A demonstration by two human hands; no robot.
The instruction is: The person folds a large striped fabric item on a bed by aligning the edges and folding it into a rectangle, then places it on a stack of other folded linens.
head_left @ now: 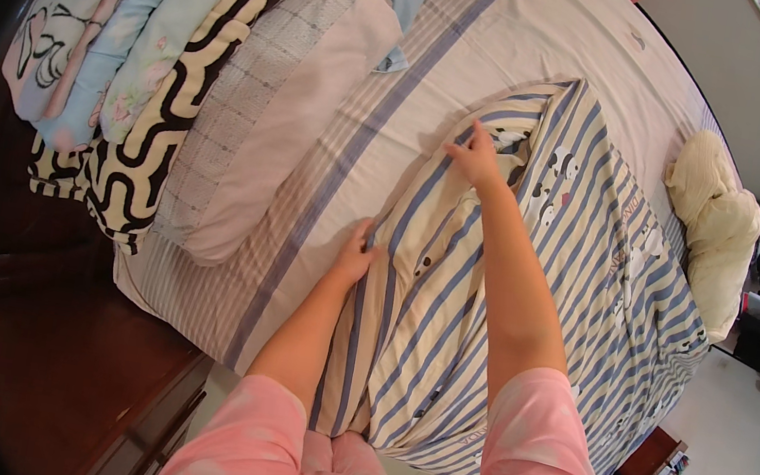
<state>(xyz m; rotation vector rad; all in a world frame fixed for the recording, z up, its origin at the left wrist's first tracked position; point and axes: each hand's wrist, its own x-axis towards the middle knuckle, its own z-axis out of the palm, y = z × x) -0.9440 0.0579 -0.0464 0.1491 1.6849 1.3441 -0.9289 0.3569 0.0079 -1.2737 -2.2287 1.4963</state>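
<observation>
A cream duvet cover [551, 273] with blue stripes and panda prints lies across the bed, its left side loosely folded over in long creases. My left hand [357, 256] is closed on the cover's left edge, close to my body. Farther along the same edge, my right hand [477, 159] pinches the fabric beside a rumpled fold that shows more panda print. The fingertips of both hands are partly hidden against the cloth. The cover's near end hangs over the bed's edge by my legs.
Folded bedding, including a black-and-cream patterned quilt [202, 44] and a pale pillow-like bundle [271, 113], is stacked on the left. A pale sheet [332, 166] covers the bed. At the right edge sits a crumpled cream bundle [715, 234]; a brown headboard [43, 325] stands left.
</observation>
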